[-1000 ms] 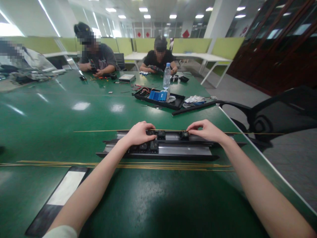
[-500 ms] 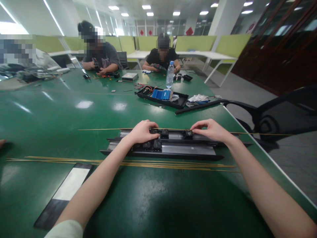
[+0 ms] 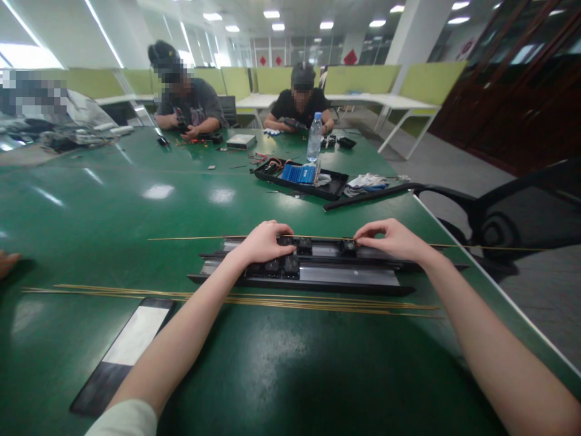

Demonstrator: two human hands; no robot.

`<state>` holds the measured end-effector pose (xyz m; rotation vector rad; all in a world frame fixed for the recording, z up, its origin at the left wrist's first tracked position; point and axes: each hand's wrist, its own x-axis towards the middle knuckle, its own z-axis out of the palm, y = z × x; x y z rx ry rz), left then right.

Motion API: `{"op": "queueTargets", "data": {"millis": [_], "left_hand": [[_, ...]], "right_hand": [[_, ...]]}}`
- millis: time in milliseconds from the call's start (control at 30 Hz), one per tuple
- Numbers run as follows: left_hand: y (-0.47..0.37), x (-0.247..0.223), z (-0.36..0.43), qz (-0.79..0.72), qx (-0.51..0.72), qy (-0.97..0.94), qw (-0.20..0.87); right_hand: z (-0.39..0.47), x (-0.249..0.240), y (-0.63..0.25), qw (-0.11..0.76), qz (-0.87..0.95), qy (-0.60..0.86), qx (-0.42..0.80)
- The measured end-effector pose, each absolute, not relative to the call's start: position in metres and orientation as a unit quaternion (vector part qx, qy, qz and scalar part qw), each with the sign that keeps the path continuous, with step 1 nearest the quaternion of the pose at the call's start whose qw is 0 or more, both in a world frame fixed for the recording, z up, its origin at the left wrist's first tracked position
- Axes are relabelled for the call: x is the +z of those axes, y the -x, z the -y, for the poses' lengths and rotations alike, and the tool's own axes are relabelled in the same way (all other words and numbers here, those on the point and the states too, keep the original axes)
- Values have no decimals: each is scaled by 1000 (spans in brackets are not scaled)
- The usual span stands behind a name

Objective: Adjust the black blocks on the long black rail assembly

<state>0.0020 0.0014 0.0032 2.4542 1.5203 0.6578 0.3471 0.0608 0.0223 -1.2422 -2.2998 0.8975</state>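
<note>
Two long dark channels with grey metal inner faces lie side by side across the green table; the near channel point(image 3: 345, 275) and the far channel point(image 3: 324, 250) both carry small black blocks. My left hand point(image 3: 267, 241) is closed at the far channel, thumb and fingers around a black block there. A thin golden rod point(image 3: 195, 238) runs along the far channel past both hands. My right hand point(image 3: 388, 237) pinches at the rod beside a single black block point(image 3: 348, 246); exactly what sits between its fingertips is too small to tell.
Several golden rods point(image 3: 318, 303) lie nearer me, with a black-and-white flat panel point(image 3: 136, 333) at left. Beyond stand a black tray point(image 3: 333, 188) with a blue part, gloves point(image 3: 367, 183) and a water bottle point(image 3: 314, 139). Two people work across the table; another person's hand point(image 3: 8, 264) is far left.
The view has shifted slightly, so everything appears a little further right. The other person's hand at the far left shows more. My hands keep their places on the channel.
</note>
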Motion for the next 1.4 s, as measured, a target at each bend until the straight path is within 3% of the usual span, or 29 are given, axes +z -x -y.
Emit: {"op": "queueTargets", "data": {"millis": [1400], "left_hand": [[-2, 5, -1, -509, 221, -826, 96]], "right_hand": [[-65, 25, -361, 167, 809, 449, 340]]}}
